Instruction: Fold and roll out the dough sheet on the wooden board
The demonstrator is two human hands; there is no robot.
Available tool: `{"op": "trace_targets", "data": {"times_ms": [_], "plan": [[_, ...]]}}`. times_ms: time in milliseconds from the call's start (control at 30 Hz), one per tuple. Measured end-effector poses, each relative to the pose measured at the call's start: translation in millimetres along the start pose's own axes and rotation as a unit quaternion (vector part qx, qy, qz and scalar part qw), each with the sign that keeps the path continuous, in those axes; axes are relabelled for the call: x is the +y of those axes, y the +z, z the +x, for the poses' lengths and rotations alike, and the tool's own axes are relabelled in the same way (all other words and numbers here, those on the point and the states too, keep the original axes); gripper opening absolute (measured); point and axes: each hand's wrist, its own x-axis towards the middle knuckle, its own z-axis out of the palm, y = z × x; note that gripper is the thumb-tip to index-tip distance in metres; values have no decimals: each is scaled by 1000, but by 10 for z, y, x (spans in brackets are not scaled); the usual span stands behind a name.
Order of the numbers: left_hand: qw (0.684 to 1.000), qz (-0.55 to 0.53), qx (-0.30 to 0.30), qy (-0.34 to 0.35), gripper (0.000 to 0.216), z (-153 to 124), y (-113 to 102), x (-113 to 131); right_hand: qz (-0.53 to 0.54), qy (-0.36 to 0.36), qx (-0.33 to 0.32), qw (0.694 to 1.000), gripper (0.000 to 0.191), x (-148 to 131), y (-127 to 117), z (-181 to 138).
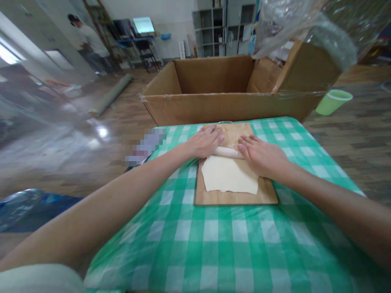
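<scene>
On the wooden board (236, 198) lies a flat sheet of pale dough (231, 175) with uneven edges. A pale rolling pin (228, 152) lies across the far edge of the dough; whether dough is wrapped around it I cannot tell. My left hand (207, 140) rests palm down over its left end, fingers stretched towards the board's far side. Over the right end lies my right hand (261, 154), with its fingers also stretched forward and its heel close to the dough's right edge. Both ends of the pin are hidden under my hands.
A green and white checked cloth (214, 248) covers the table. Behind it stands a large open cardboard box (220, 108) with plastic wrap (330, 40). A blurred flat object (146, 146) lies at the left edge. A green bin (333, 101) and a person (91, 40) are farther off.
</scene>
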Motion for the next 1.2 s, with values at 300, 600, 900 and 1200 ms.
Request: {"op": "trace_targets", "data": {"times_ms": [300, 600, 900, 1200], "plan": [[998, 0, -70, 5, 64, 183, -102, -16, 18, 6, -35, 999, 45, 142, 57, 76], [998, 48, 6, 26, 57, 20, -63, 69, -20, 24, -33, 999, 48, -7, -80, 29], [988, 11, 107, -110, 71, -725, -39, 582, 41, 59, 25, 997, 64, -319, -65, -333], [998, 38, 41, -21, 61, -261, -86, 272, 81, 67, -5, 994, 60, -308, -141, -290]]}}
